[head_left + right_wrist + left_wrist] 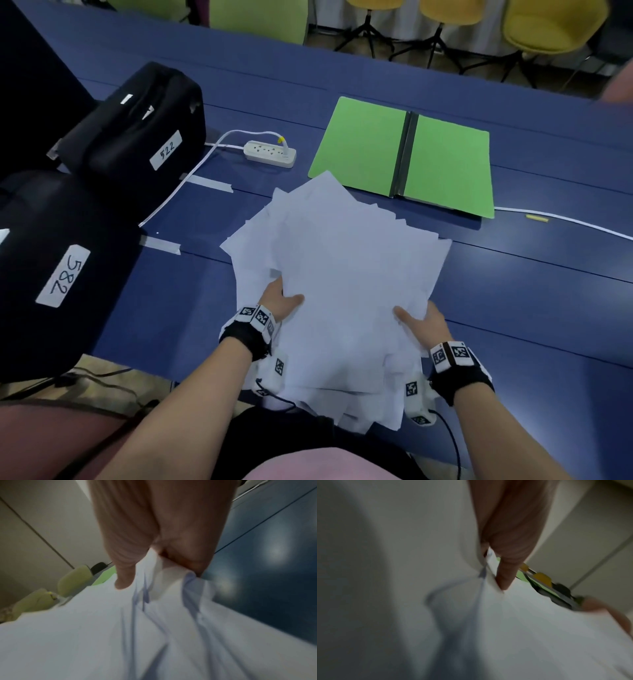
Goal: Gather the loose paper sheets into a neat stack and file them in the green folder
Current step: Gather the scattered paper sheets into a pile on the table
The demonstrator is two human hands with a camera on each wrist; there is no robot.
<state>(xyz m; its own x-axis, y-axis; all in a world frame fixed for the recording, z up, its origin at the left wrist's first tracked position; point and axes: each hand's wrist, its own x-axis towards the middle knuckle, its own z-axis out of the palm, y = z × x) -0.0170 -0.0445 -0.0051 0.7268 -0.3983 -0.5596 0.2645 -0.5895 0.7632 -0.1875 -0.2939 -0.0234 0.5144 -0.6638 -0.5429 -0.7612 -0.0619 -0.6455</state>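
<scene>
**Sheets in hand, but not yet squared or filed**

At the left of the dark blue tabletop (513, 308) stand two black fabric cases with handwritten white number labels (137, 137), with a white plastic power strip (270, 154) just beyond them. At centre, a person grips a fanned bundle of loose white paper sheets (342, 274) by its near edge: the left hand (282, 301) pinches it with the thumb on top and the fingers hidden under the paper, and the right hand (419, 320) does the same on the other side. The wrist views, though blurred, show each thumb pressed down on the top sheet. The sheets are collected but splay at many angles, corners jutting out, so squaring them appears to be the work in hand. To the right and farther back, the green card folder with a dark spine (404, 154) lies open and flat, its near-left corner under the bundle's far tip. Nothing lies in it; filing remains to be done
</scene>
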